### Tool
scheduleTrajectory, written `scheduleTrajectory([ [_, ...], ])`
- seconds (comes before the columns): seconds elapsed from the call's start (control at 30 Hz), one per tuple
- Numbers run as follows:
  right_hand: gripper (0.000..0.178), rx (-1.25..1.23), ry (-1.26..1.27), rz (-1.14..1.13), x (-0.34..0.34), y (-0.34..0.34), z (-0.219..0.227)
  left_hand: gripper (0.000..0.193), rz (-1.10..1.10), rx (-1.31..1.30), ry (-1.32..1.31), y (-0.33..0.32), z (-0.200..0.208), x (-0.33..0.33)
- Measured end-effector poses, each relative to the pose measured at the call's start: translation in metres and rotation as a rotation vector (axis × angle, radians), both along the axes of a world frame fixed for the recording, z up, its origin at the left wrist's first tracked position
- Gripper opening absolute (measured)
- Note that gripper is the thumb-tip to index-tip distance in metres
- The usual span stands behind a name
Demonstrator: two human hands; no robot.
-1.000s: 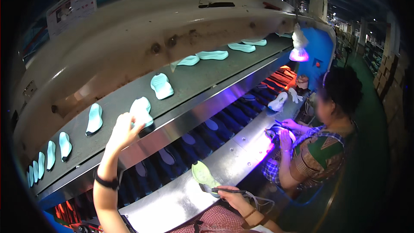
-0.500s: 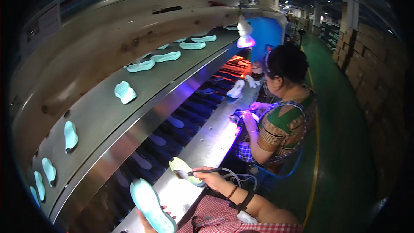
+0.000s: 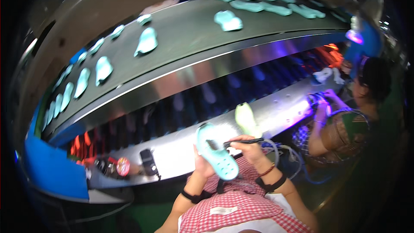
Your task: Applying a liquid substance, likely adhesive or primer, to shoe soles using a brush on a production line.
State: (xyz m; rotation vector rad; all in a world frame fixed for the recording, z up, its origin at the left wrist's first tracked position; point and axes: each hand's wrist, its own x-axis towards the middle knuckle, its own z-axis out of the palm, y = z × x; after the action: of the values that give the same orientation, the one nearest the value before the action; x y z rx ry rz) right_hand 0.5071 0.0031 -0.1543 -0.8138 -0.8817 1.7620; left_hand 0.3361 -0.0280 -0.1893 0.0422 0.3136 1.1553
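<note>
My left hand (image 3: 202,163) is wrapped round the edge of a turquoise shoe sole (image 3: 224,164), tilted up in front of my body, with several small hollows at its near end. In my right hand (image 3: 251,150) is a black-handled brush (image 3: 246,141), gripped like a pen. Its dark bristles lie over the middle of the sole; whether they touch it I cannot tell. Just beyond the sole, a pale yellow-green sole (image 3: 245,118) rests on the metal ledge (image 3: 172,153).
Turquoise soles (image 3: 146,41) lie spread along a dark conveyor belt (image 3: 185,39) above the ledge. Below, a dark slot holds more soles, with red-glowing heaters at both ends. A black object (image 3: 148,162) stands on the ledge at left. A co-worker (image 3: 345,125) works at right, beside cables.
My view has swung left and down. My right hand has taken the brush from the yellow-green sole to the turquoise sole, which my left hand still holds.
</note>
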Motion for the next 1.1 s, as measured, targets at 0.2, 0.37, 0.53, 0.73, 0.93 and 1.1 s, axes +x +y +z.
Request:
scheduleTrajectory([
  [0.2,0.017,-0.01,-0.033,0.044,-0.018,0.017,-0.015,0.079,-0.032,0.078,0.016,-0.004,0.011,-0.001],
  [0.37,0.017,0.238,-0.253,-0.013,-0.04,0.025,0.002,0.075,0.172,-0.009,0.176,-0.001,0.01,0.015],
  [0.53,0.02,0.758,-0.686,0.15,-0.036,0.001,0.033,0.074,0.36,-0.096,0.339,0.005,-0.01,-0.005],
  [0.73,0.019,0.53,-0.569,0.511,0.002,-0.003,0.054,0.073,0.224,0.063,0.336,0.0,0.013,-0.029],
  [0.93,0.02,0.674,-0.425,0.188,-0.02,0.004,0.058,0.07,0.157,-0.036,0.206,-0.001,0.048,0.003],
  [1.1,0.021,0.571,-0.372,0.355,-0.008,0.004,0.063,0.068,0.123,0.123,0.21,-0.003,0.05,-0.011],
])
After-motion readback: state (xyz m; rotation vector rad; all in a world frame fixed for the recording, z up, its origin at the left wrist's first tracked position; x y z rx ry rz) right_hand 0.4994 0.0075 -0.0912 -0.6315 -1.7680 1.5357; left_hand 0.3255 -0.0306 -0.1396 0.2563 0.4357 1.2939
